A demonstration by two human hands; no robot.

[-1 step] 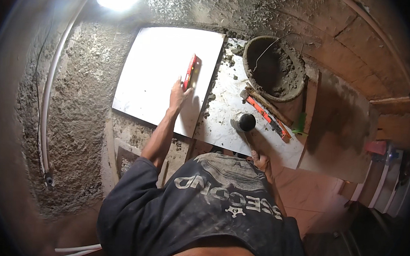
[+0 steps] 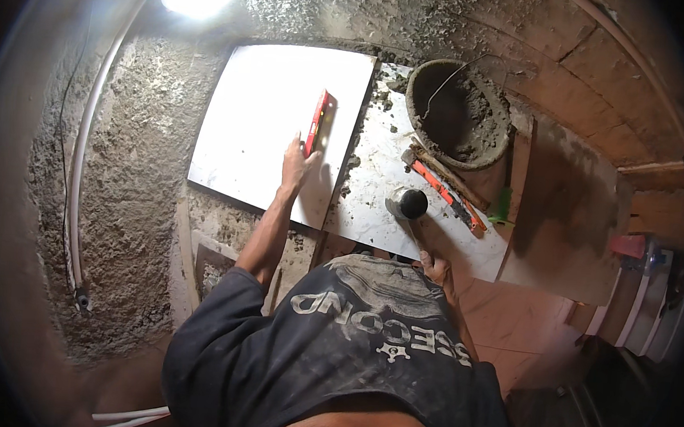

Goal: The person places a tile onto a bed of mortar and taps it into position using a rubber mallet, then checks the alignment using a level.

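A large white tile point(image 2: 246, 121) lies on the raised surface in front of me, brightly lit. On it rests a red spirit level point(image 2: 316, 124), slanted slightly, its far end tipped to the right. My left hand point(image 2: 293, 170) is at the level's near end, fingers and thumb apart on either side of it; whether they touch it is hard to make out. Low near my body, my right hand point(image 2: 435, 269) grips the handle of a mallet with a black head point(image 2: 412, 204). The mallet head is over the neighbouring marbled white tile point(image 2: 366, 207).
At the back right stands a bucket point(image 2: 412, 112) of wet mortar with a wire handle. Beside it lie an orange-and-black hand tool point(image 2: 438, 184) and a wooden-handled tool point(image 2: 469, 188). Mortar crumbs dot the marbled tile. A pale pipe point(image 2: 89, 120) runs along the rough left wall.
My left hand has drawn back slightly toward me at the level's near end. The level and the mallet look nearly unmoved.
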